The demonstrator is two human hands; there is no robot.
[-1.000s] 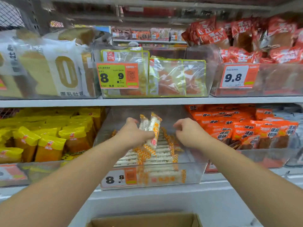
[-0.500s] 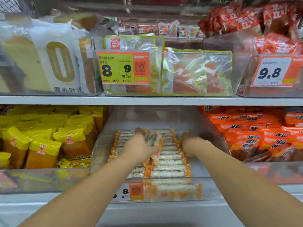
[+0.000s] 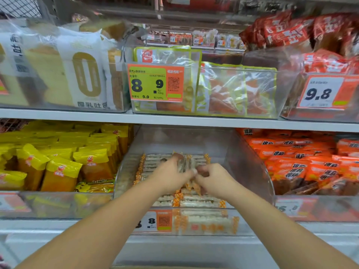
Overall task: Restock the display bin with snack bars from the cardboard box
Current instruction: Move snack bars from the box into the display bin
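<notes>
A clear plastic display bin (image 3: 250, 171) sits in the middle of the lower shelf. Rows of white snack bars with orange ends (image 3: 200, 201) lie flat inside it. My left hand (image 3: 171, 176) grips a few snack bars (image 3: 185, 162) and holds them low over the rows. My right hand (image 3: 212, 180) is beside it with curled fingers pinching the near ends of those bars. The cardboard box shows only as a thin brown strip (image 3: 174, 267) at the bottom edge.
Yellow snack packs (image 3: 58, 162) fill the bin to the left and orange packs (image 3: 310, 162) the bin to the right. The upper shelf (image 3: 174, 119) hangs close above, carrying bread bags (image 3: 64, 70), clear pouches (image 3: 233, 90) and red packs (image 3: 310, 35).
My left hand has lowered the bars from upright above the bin down onto the rows. My right hand has moved left to meet them. The view has moved closer to the shelf.
</notes>
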